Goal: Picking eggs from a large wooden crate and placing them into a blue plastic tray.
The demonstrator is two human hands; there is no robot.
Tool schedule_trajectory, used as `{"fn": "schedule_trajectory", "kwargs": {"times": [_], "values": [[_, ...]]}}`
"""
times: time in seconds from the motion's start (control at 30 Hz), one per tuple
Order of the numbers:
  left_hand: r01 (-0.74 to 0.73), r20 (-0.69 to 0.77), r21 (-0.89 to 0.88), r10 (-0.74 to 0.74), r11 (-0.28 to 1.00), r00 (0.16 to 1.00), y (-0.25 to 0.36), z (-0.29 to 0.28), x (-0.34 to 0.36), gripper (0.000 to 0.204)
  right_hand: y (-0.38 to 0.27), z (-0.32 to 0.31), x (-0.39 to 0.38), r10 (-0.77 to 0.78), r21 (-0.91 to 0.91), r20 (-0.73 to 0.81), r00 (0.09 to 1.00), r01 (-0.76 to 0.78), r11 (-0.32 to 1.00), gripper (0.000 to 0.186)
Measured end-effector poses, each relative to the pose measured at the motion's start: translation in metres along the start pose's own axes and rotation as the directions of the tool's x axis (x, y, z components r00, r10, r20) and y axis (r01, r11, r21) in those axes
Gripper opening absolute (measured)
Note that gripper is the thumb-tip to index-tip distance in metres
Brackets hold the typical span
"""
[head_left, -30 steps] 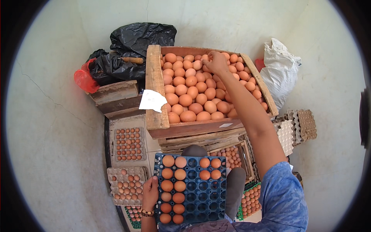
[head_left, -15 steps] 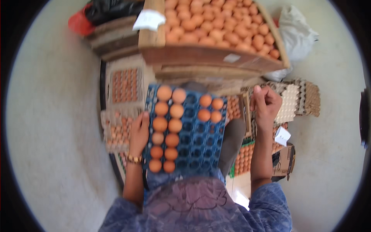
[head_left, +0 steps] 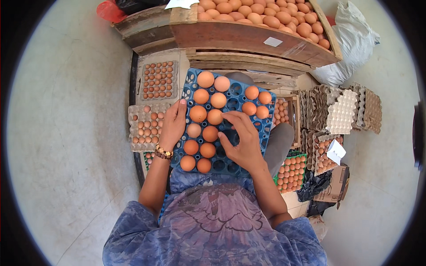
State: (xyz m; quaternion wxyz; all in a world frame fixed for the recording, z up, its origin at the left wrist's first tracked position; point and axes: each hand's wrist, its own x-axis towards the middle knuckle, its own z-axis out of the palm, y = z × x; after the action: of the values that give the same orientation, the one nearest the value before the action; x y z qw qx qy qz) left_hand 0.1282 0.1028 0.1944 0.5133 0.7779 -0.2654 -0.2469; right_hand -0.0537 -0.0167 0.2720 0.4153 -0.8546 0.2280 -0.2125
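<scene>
My left hand [head_left: 174, 126], a beaded bracelet at its wrist, grips the left edge of a blue plastic egg tray [head_left: 233, 104] over my lap. Brown eggs [head_left: 198, 114] fill its two left columns, and a small group sits at its upper right. My right hand [head_left: 242, 144] is over the middle cells, beside the second column of eggs, with thumb and index finger curved and apart. I see no egg between them; the undersides of its other fingers are hidden.
A wooden crate [head_left: 244, 37] heaped with eggs stands ahead, beside a white sack [head_left: 341, 62]. Egg-filled cardboard trays [head_left: 136, 115] lie at left. Stacked trays [head_left: 341, 111], a green tray of eggs [head_left: 289, 175] and a cardboard box [head_left: 328, 186] are at right. Walls flank both sides.
My right hand has come down from inside the crate, past the right side, onto the blue tray. The view has tilted down, so the crate sits higher in the picture.
</scene>
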Motion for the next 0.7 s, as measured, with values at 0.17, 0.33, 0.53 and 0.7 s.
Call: {"fn": "schedule_trajectory", "kwargs": {"times": [0.17,0.33,0.53,0.7], "values": [[-0.029,-0.053,-0.031,0.027,0.999,0.998,-0.003,-0.004,-0.005,0.045,-0.005,0.011,-0.001,-0.123,-0.069,0.21,0.97,0.14,0.988,0.035],[-0.001,-0.069,0.0,0.001,1.0,0.998,-0.003,-0.006,-0.008,0.046,-0.004,0.036,-0.014,0.042,-0.097,0.069,0.997,-0.035,0.995,0.039],[-0.053,-0.102,-0.019,0.051,0.998,0.993,-0.012,-0.006,-0.006,0.046,-0.007,0.033,-0.006,0.215,0.1,0.084,0.973,-0.223,0.97,0.043],[0.001,-0.053,-0.068,-0.005,0.998,0.999,-0.012,-0.007,-0.003,0.046,0.011,0.006,-0.011,0.371,0.801,0.322,0.871,-0.459,0.383,0.034]]}}
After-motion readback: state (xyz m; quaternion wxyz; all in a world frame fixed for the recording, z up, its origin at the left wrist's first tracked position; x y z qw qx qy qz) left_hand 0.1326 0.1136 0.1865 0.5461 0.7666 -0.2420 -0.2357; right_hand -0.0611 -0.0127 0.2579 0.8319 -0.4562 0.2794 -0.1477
